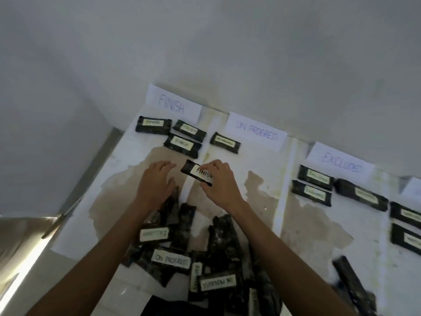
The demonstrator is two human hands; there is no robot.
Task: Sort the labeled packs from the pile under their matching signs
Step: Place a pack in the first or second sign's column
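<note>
My right hand (219, 185) pinches a black pack labeled FINISH (198, 173) above the middle of the table. My left hand (156, 182) hovers just left of it, fingers spread and holding nothing. Below both hands lies the pile of black packs (205, 254), some showing ON PROGRESS or EXCLUDED labels. Three paper signs stand along the wall: FINISH (173, 103), ON PROGRESS (256, 131), EXCLUDED (340, 164). Three packs (173, 135) lie under the FINISH sign, one pack (225, 143) under ON PROGRESS, three (319, 185) under EXCLUDED.
More packs (406, 226) lie at the right edge under a partly cut-off sign (413, 187). One loose black pack (352, 283) lies at the lower right. The table's left edge (75, 201) drops off beside a metal surface (20, 242). The white wall stands close behind the signs.
</note>
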